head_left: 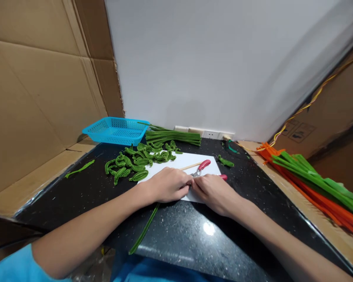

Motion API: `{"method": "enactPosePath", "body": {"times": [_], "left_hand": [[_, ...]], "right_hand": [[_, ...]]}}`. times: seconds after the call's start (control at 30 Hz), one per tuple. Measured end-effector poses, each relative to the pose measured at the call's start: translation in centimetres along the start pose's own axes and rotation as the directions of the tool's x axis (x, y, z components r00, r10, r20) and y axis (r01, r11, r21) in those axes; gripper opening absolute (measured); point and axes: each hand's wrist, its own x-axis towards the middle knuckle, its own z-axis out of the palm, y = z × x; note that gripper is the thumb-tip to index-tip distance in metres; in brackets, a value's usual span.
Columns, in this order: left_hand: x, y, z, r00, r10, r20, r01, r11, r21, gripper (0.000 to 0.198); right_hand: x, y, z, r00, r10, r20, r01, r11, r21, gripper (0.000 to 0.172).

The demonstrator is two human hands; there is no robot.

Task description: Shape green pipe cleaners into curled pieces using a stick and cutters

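My left hand [170,185] is closed over the white sheet, with a long green chenille stem [145,229] trailing from beneath it toward the table's front edge. Against its fingertips, my right hand [214,192] is closed in a pinch; what lies between those fingers is hidden. Just beyond the hands, red-handled pliers [205,165] rest on the white sheet [182,159], partly covered by my right hand. A thin wooden stick [190,166] lies beside them. Several looped green chenille shapes [139,161] are heaped at the sheet's left and back edges.
A blue plastic basket [114,135] stands at the back left. Beside it lies a bundle of green stems [173,137]. One green shape [226,161] sits right of the sheet. Orange and green strips [320,180] lie at the far right, near cardboard. Wall sockets [211,134] line the back.
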Motion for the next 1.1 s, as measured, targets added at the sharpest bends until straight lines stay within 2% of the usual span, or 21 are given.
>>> {"method": "enactPosePath", "body": {"times": [0.17,0.3,0.47,0.67,0.87,1.1], "left_hand": [[0.0,0.0,0.3,1.000,0.008,-0.023,-0.008,1.000,0.021,0.013],[-0.1,0.3,0.3,0.999,-0.024,-0.035,0.025,1.000,0.016,0.016],[-0.2,0.6,0.2,0.999,-0.042,-0.030,0.043,0.999,0.020,0.014],[-0.1,0.5,0.5,0.984,-0.131,-0.119,0.130,0.991,-0.018,0.014],[0.0,0.6,0.6,0.973,-0.168,-0.156,0.159,0.985,-0.065,0.020],[0.2,1.0,0.2,0.960,-0.218,-0.176,0.190,0.968,-0.167,0.028]], "right_hand": [[-0.1,0.0,-0.1,1.000,0.009,-0.010,-0.009,0.999,-0.031,0.040],[-0.3,-0.1,-0.2,0.999,-0.041,-0.028,0.040,0.998,-0.049,0.041],[-0.2,0.0,0.2,0.999,0.006,-0.044,-0.007,1.000,-0.019,0.041],[0.2,0.4,0.6,0.980,0.097,-0.173,-0.063,0.980,0.189,0.044],[0.5,0.8,1.0,0.952,0.106,-0.288,0.024,0.910,0.413,0.045],[0.5,0.8,1.2,0.911,0.146,-0.387,0.094,0.838,0.538,0.045]]}}
